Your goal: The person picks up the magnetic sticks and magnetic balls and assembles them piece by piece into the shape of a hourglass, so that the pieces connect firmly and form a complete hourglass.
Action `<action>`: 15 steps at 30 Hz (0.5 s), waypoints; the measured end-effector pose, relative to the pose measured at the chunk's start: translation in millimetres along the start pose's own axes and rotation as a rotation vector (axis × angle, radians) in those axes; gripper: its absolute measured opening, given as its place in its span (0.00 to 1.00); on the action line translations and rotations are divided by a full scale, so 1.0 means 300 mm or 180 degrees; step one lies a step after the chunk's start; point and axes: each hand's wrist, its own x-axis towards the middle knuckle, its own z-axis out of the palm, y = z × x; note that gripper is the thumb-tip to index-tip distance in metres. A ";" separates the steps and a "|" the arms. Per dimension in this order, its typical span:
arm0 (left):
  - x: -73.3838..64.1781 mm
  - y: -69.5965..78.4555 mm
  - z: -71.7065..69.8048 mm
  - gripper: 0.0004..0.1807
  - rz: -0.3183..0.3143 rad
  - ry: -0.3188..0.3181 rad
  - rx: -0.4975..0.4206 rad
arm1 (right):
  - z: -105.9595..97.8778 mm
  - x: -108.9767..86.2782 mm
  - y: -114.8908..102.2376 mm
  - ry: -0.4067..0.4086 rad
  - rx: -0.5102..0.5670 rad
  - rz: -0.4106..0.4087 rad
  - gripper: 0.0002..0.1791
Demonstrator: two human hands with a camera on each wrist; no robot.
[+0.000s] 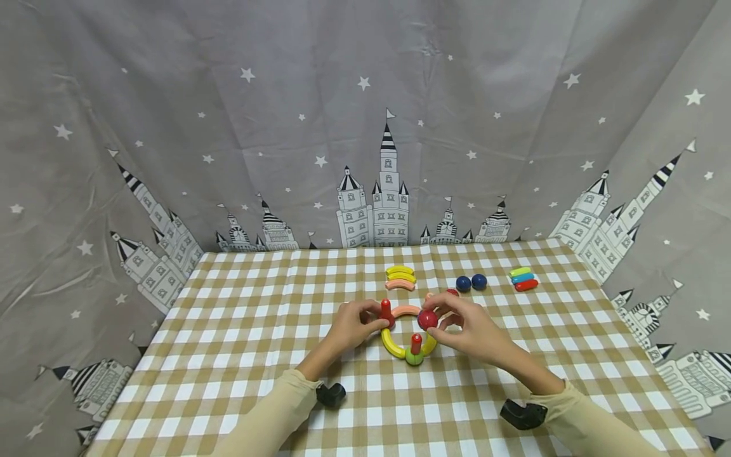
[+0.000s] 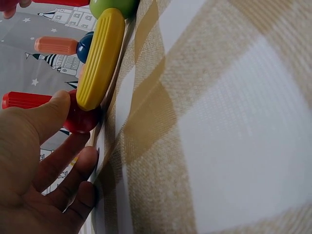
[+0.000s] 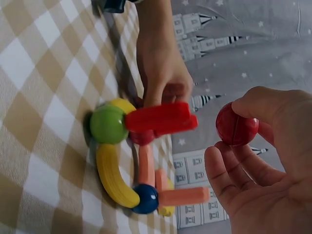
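A ring of curved pieces and balls lies on the checked cloth before me. My left hand [image 1: 352, 325] pinches the red ball [image 2: 80, 119] at its left side, from which a red rod [image 1: 386, 308] stands up. Above the ring's right side, my right hand [image 1: 476, 327] holds a loose red ball [image 3: 236, 125] between thumb and fingers. At the front, a green ball [image 3: 108, 124] bears another red rod [image 1: 416, 344]. A blue ball [image 3: 146, 199] with a pink rod [image 3: 184, 196] is mostly hidden in the head view. Yellow curved pieces [image 1: 392, 344] and a pink one [image 1: 407, 310] link the balls.
Behind the ring lie yellow curved pieces [image 1: 400, 271] and a pink curved piece [image 1: 400, 285]. Two dark blue balls [image 1: 471, 282] and a partly hidden red ball [image 1: 452, 292] are right of them. Green, blue and red rods [image 1: 522, 278] lie farther right. A grey curtain [image 1: 285, 95] hangs behind.
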 end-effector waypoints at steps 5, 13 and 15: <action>0.000 0.003 0.003 0.11 -0.0010 -0.0006 0.0019 | 0.025 0.001 0.005 -0.0109 0.0059 0.0011 0.18; 0.000 0.003 0.002 0.11 -0.0005 0.0029 0.0096 | 0.047 -0.005 0.028 -0.0223 -0.0046 -0.0060 0.18; -0.001 0.002 0.003 0.11 -0.0012 0.0028 0.0095 | 0.051 -0.007 0.032 -0.0207 -0.0055 -0.0088 0.17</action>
